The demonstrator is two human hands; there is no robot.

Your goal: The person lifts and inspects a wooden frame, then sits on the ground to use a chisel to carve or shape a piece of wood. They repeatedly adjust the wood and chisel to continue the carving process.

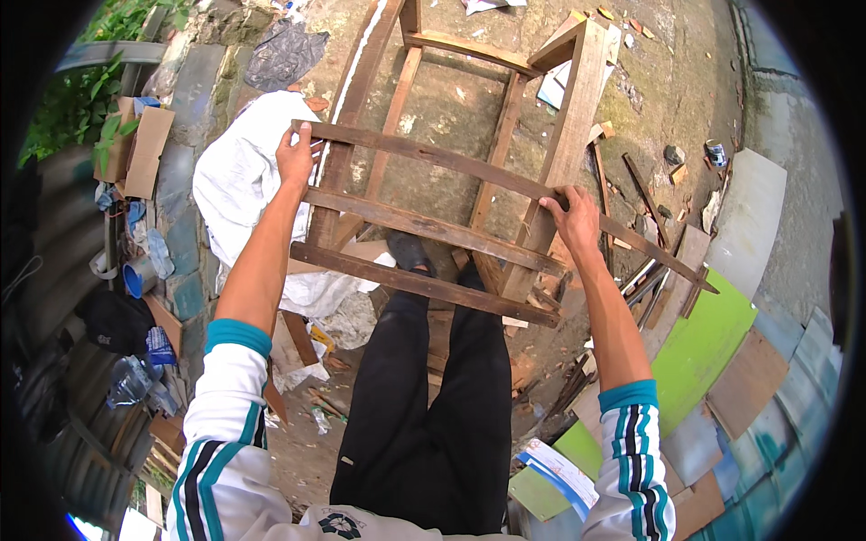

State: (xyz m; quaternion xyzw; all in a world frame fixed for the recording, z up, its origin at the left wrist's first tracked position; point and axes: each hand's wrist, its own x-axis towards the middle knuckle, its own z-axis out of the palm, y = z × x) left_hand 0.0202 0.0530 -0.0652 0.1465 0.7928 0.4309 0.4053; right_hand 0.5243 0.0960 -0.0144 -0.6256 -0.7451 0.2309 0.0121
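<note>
A long dark wooden slat (433,155) lies across a wooden frame (566,117) with legs and crossbars. My left hand (296,160) grips its left end above the frame's left rail. Farther along, my right hand (574,219) pinches the slat over the right rail, thumb on the near side. Past that hand the slat sticks out well beyond the frame, to the right. Nearer to me, two shorter slats cross the frame: a brown slat (433,229) and a darker slat (424,286) at the near end. A white strip (365,45) runs along the left rail.
White cloth (236,176) bunches against the frame's left side, below a black plastic bag (287,56). On the right lie wood scraps (642,194), a green board (704,329) and a small can (715,151). Cardboard (149,153) and a blue cup (140,276) are at left.
</note>
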